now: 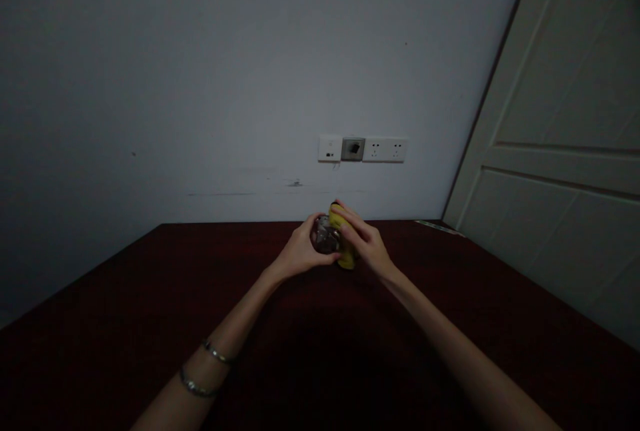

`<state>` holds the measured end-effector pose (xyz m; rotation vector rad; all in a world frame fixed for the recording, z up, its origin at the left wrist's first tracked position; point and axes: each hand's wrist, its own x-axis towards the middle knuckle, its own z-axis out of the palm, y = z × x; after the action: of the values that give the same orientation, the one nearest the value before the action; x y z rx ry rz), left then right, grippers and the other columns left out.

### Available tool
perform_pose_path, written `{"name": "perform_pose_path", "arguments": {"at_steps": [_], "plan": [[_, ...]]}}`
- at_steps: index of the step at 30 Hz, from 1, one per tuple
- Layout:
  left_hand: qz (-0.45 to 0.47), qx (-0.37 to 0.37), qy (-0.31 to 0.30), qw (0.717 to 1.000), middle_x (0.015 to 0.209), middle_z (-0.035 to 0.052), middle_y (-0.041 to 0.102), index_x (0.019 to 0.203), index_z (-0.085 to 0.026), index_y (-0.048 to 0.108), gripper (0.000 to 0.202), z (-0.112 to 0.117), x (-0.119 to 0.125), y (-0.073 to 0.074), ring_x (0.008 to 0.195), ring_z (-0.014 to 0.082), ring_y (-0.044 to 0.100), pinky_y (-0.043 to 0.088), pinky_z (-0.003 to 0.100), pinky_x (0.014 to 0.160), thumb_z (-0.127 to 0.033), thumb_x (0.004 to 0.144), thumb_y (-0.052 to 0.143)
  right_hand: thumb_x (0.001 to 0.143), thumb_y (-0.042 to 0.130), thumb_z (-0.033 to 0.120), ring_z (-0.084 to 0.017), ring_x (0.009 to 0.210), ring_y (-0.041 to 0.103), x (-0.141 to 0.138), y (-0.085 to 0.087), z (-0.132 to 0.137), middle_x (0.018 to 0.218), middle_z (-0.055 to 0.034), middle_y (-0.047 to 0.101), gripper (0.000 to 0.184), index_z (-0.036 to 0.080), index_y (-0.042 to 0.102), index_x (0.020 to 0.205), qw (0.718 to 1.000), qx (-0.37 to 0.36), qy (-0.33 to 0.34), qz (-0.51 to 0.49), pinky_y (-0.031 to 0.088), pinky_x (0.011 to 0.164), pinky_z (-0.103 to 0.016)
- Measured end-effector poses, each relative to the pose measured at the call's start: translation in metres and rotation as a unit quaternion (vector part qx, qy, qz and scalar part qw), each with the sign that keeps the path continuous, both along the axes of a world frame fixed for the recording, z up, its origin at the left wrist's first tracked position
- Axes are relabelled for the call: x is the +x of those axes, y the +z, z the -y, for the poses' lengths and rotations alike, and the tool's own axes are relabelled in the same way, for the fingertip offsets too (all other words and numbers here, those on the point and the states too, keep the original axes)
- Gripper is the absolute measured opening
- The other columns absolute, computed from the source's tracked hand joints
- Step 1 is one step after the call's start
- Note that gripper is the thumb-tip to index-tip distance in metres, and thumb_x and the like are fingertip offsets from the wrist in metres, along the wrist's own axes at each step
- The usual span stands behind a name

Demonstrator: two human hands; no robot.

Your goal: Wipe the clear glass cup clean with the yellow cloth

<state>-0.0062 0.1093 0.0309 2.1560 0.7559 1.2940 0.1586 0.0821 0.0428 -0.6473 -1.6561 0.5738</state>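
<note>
My left hand (300, 249) is curled around a small, clear, glass-like container (327, 236), thumb below and fingers behind it. A yellow cloth (347, 254) is bunched in my right hand (367, 244), pressed against the right side and upper edge of the container. Part of the cloth hangs down below my right fingers. Both hands are close together above the far part of the dark red table (200, 297). The light is dim, so I cannot tell the container's exact kind or whether anything is inside it.
Behind the table rises a pale wall (225, 84) with a row of sockets (384, 149) and scuff marks. A light panelled door (560, 151) stands along the right side. A thin strip (440, 227) lies at the table's far right corner.
</note>
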Motion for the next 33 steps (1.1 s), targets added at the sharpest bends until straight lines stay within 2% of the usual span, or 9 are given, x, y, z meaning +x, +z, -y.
{"name": "perform_pose_path", "arguments": {"at_steps": [3,5,13,16,19,21,25,30,33], "plan": [[0.009,0.022,0.004,1.0,0.114,0.0097,0.056,0.123,-0.017,0.037,0.075,0.002,0.002,-0.001,0.096,0.0209,0.059,0.049,0.036,0.084,-0.021,0.057,0.073,0.081,0.058,0.032,-0.021,0.128,0.04,-0.006,0.004,0.01,0.138,0.0007,0.045,0.027,0.032,0.065,0.107,0.993,0.096,-0.026,0.057,0.029,0.108,-0.042],[0.011,0.043,0.002,0.999,0.116,0.0096,0.054,0.122,-0.017,0.036,0.075,0.004,0.002,0.0,0.1,0.0216,0.057,0.047,0.036,0.087,-0.02,0.057,0.072,0.081,0.058,0.03,-0.021,0.125,0.043,-0.009,0.005,0.011,0.135,0.0011,0.048,0.024,0.032,0.066,0.104,0.991,0.113,-0.035,0.055,0.032,0.106,-0.042],[-0.029,0.13,0.017,0.991,0.122,0.0109,0.05,0.125,-0.017,0.038,0.079,0.006,0.0,0.003,0.114,0.025,0.049,0.037,0.043,0.1,-0.023,0.055,0.074,0.08,0.059,0.034,-0.021,0.114,0.055,-0.009,0.006,0.001,0.119,-0.0037,0.062,0.024,0.026,0.068,0.101,0.994,0.011,-0.077,-0.074,0.039,0.102,-0.041],[-0.015,0.119,0.029,0.992,0.123,0.0118,0.05,0.127,-0.016,0.039,0.081,0.003,0.0,0.002,0.113,0.0259,0.05,0.039,0.043,0.098,-0.024,0.055,0.075,0.081,0.058,0.028,-0.02,0.12,0.05,-0.008,0.007,0.007,0.129,-0.0007,0.053,0.025,0.03,0.066,0.104,0.993,0.092,-0.078,0.001,0.037,0.104,-0.042],[0.012,0.099,0.021,0.995,0.126,0.0129,0.049,0.129,-0.017,0.037,0.083,-0.001,-0.002,0.0,0.114,0.0272,0.05,0.041,0.044,0.096,-0.022,0.055,0.074,0.078,0.061,0.025,-0.021,0.129,0.038,-0.007,0.006,0.014,0.136,0.0044,0.046,0.029,0.034,0.064,0.106,0.972,0.188,-0.069,0.127,0.031,0.108,-0.046],[0.019,0.097,0.009,0.995,0.128,0.0131,0.047,0.131,-0.018,0.035,0.084,-0.003,-0.002,-0.001,0.116,0.0275,0.049,0.041,0.044,0.097,-0.019,0.056,0.073,0.078,0.061,0.025,-0.021,0.131,0.034,-0.007,0.006,0.017,0.136,0.0066,0.044,0.032,0.036,0.062,0.108,0.963,0.205,-0.067,0.16,0.029,0.109,-0.048],[0.015,0.111,0.013,0.994,0.128,0.0124,0.046,0.13,-0.019,0.035,0.082,-0.001,-0.001,-0.001,0.117,0.0266,0.047,0.039,0.044,0.099,-0.019,0.057,0.073,0.082,0.057,0.026,-0.021,0.124,0.045,-0.009,0.007,0.015,0.136,0.0041,0.046,0.029,0.034,0.062,0.109,0.981,0.146,-0.096,0.089,0.036,0.105,-0.046],[-0.035,0.142,0.01,0.989,0.123,0.0098,0.048,0.128,-0.021,0.038,0.08,0.006,0.002,0.002,0.116,0.0263,0.047,0.037,0.044,0.1,-0.02,0.056,0.074,0.08,0.059,0.032,-0.021,0.115,0.055,-0.012,0.011,0.006,0.116,-0.0026,0.064,0.024,0.026,0.068,0.102,0.991,0.041,-0.125,-0.032,0.037,0.104,-0.043],[-0.044,0.144,0.019,0.988,0.122,0.0094,0.049,0.127,-0.02,0.039,0.081,0.007,0.003,0.003,0.114,0.0256,0.047,0.038,0.044,0.099,-0.02,0.055,0.075,0.08,0.059,0.032,-0.021,0.115,0.055,-0.013,0.012,0.007,0.113,-0.0037,0.065,0.024,0.026,0.068,0.101,0.989,0.041,-0.138,-0.03,0.038,0.103,-0.043]]}}
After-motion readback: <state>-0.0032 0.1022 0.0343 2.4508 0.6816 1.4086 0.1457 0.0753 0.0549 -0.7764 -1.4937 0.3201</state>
